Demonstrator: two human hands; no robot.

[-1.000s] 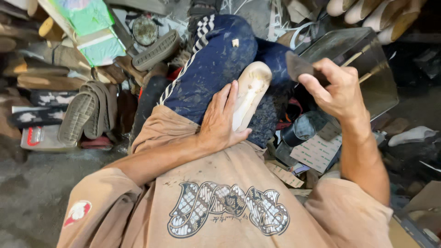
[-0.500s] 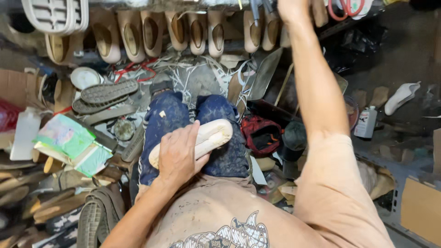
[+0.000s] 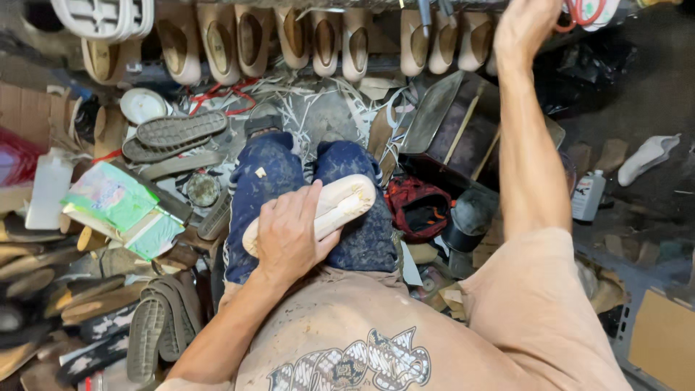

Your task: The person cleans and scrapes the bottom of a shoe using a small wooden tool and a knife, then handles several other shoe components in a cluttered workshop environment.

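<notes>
The person sits with both knees drawn together, the left forearm coming in from the lower left and bent across the lap, and the left hand [image 3: 289, 235] lies palm down with fingers spread and curled, pressing on what rests on the thighs. The right arm is stretched straight up and away from the body, elbow nearly locked, bare from the short sleeve to the wrist. The right hand [image 3: 527, 25] reaches the top edge of view, fingers partly cut off, so its grip is unclear.
</notes>
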